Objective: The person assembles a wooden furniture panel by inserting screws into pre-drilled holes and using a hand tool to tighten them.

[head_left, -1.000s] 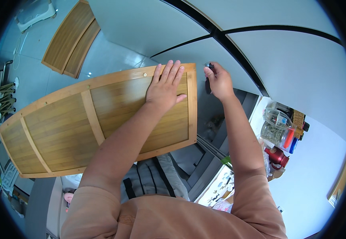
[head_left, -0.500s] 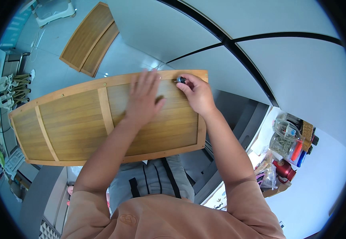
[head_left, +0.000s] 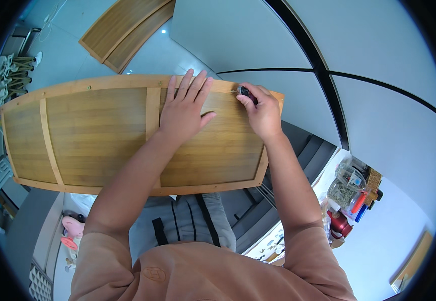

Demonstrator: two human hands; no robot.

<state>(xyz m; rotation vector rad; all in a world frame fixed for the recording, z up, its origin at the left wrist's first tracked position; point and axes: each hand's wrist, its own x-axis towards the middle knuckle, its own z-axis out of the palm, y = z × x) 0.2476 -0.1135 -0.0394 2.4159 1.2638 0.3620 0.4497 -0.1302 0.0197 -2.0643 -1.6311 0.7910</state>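
Between pinching fingers, the right hand [head_left: 263, 114] now brings a black metal-tipped tool [head_left: 245, 92] to the brown wooden panel [head_left: 205, 150] (left hand [head_left: 182, 113] splayed flat), setting work at its rim.

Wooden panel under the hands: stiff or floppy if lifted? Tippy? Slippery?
Likely stiff: the panel has a wooden frame and crossbars bracing it. Lifted by its right end alone, the left end would probably dip, given the length. It might slip a bit under a push: the face looks smooth, and the left hand lies flat, fingers spread.
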